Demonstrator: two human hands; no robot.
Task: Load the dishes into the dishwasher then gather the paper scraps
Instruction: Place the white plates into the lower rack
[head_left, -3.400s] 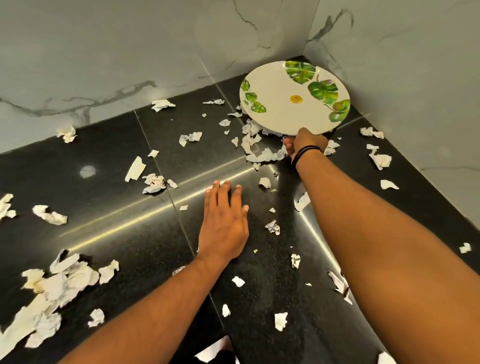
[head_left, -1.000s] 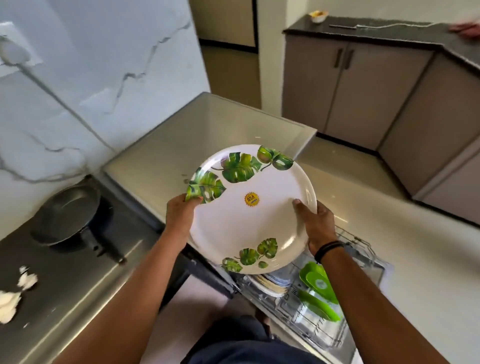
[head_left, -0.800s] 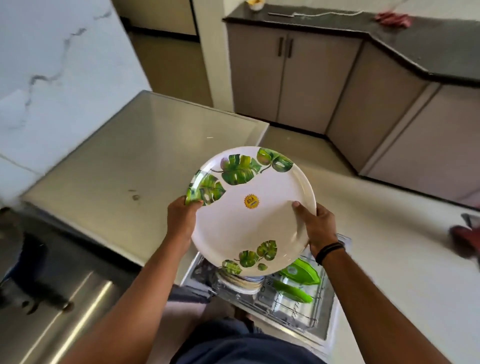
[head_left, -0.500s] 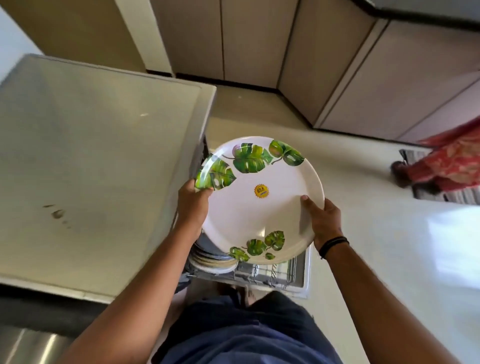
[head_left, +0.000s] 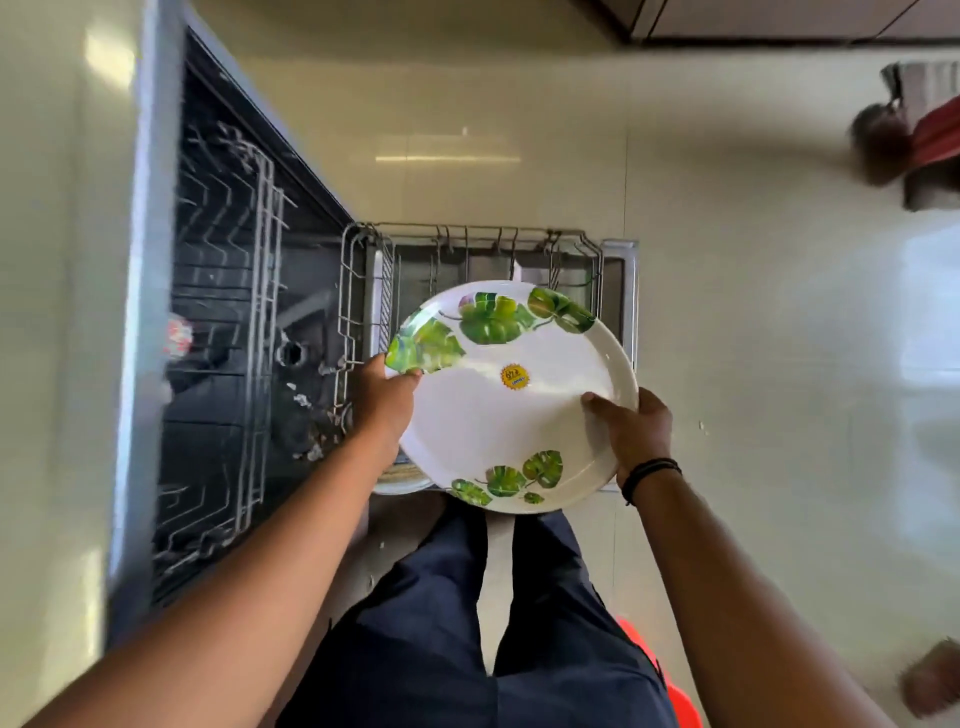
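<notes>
A round white plate (head_left: 498, 415) with green leaf prints and a yellow sticker hangs face up over the pulled-out lower rack (head_left: 363, 270) of the open dishwasher (head_left: 223, 322). My left hand (head_left: 387, 397) grips its left rim. My right hand (head_left: 631, 431), with a black band on the wrist, grips its right rim. Under the plate's near left edge shows the rim of a stack of plates (head_left: 402, 478) in the rack. No paper scraps are in view.
The upper rack (head_left: 228, 260) sits inside the dark dishwasher tub at the left. Pale floor tiles lie to the right. Another person's feet (head_left: 883, 145) and red cloth show at the far right. My dark trousers (head_left: 467, 623) fill the lower middle.
I lifted the plate off the scrap-strewn black counter, took it in both hands and turned to the dishwasher. My view has tipped down, so the open tub and lower rack now show.
</notes>
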